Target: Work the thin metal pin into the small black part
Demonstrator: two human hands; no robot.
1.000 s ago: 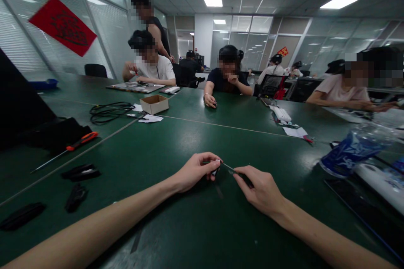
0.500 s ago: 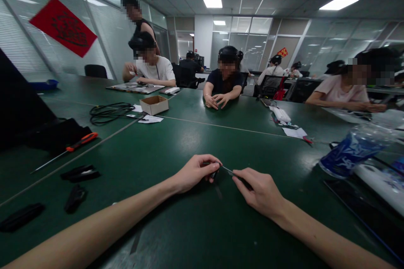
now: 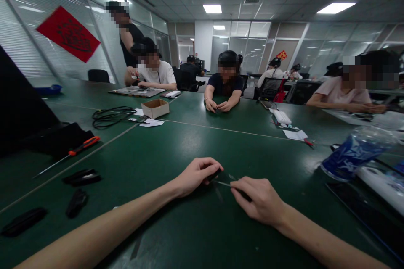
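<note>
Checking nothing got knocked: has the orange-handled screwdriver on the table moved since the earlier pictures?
No. The orange-handled screwdriver sits as before against the black plastic piece below it; the two shift together in view.

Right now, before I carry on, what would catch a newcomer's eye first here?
A red banner hangs on the left window wall. At front centre, the left hand and right hand pinch a thin metal piece above the green table. Left of them lies an orange-handled screwdriver.

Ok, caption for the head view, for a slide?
Left hand and right hand hold a thin metal piece between them at a green table, a co-worker seated opposite.
</note>
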